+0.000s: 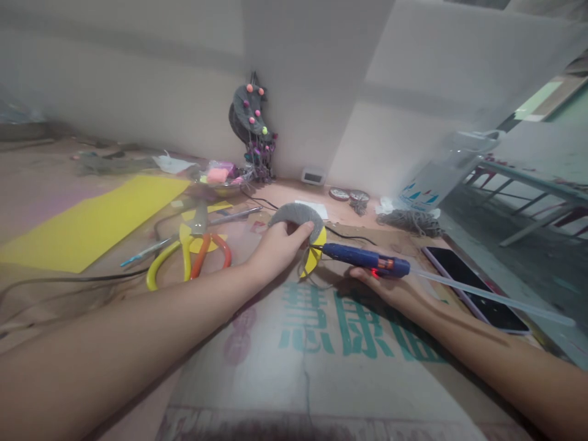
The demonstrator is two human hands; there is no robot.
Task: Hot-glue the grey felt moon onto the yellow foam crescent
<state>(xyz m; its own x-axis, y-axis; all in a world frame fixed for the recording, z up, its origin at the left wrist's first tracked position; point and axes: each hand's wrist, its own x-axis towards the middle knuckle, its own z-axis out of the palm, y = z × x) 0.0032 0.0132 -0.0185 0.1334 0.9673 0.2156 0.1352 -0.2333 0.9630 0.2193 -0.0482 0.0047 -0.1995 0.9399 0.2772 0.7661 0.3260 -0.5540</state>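
Note:
My left hand (285,245) pinches a crescent shape (297,214) wrapped in grey yarn; its lower right end is bare yellow card (315,256). In my right hand (376,283) is a blue glue gun (353,256), its dark nozzle against or very near the yellow end of the crescent. A red light glows on the gun's underside. From its back sticks a long translucent glue stick (496,295). A loose strand of grey yarn hangs by the yellow tip. The fingers on the gun's far side are partly hidden.
Cardboard (257,380) with green lettering lies beneath my hands. Orange-and-yellow-handled pliers (198,257), a pen (149,251) and yellow sheet (101,220) lie left. A phone (478,291), grey yarn (408,222) and plastic bag (432,177) are right. A finished-looking grey crescent (248,116) leans behind.

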